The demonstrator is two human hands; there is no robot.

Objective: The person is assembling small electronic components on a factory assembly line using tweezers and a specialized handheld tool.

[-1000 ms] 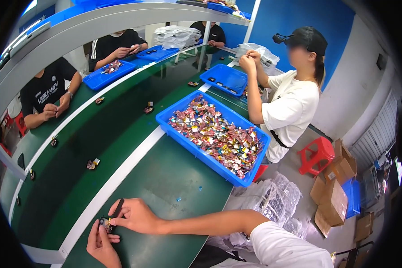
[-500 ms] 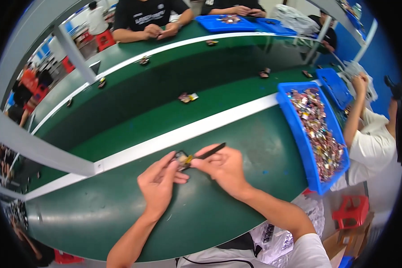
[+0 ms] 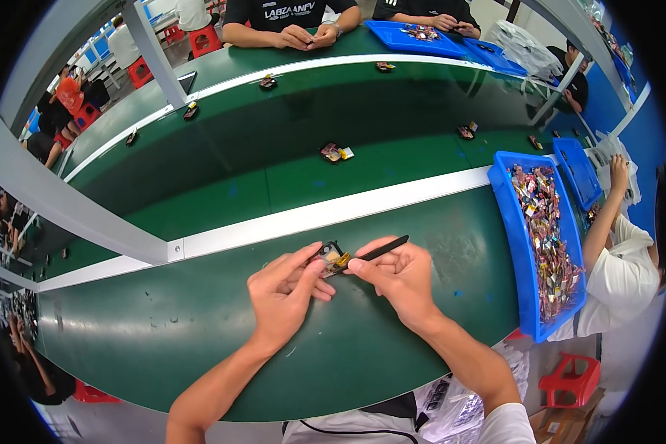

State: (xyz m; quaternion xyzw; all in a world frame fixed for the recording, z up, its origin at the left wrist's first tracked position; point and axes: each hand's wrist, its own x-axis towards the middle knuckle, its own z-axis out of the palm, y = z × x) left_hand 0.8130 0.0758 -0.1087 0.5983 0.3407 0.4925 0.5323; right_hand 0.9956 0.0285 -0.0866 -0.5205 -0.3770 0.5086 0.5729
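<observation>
Above the green work table (image 3: 200, 348), my left hand (image 3: 283, 300) is closed on a small black device casing (image 3: 332, 255), holding its edge between thumb and fingers. Pale parts and a yellow, strip-like piece (image 3: 343, 259) show inside the casing. My right hand (image 3: 401, 281) pinches a slim black tool (image 3: 385, 247) whose blunt end sticks out up and to the right. The fingertips of that hand are at the yellow piece, on the casing's right side. Fingers cover the tool's working end, so its exact kind is unclear.
A blue bin (image 3: 527, 296) full of small electronic parts stands at the table's right. Beyond a white rail (image 3: 333, 218) lies a green belt (image 3: 222, 177) carrying several small units (image 3: 336, 152). A co-worker (image 3: 621, 251) sits at right, others opposite. A metal post (image 3: 74, 200) slants at left.
The whole view has shifted, so the table, bin and both hands appear farther right. Both hands keep their hold, and the casing's inside shows more clearly.
</observation>
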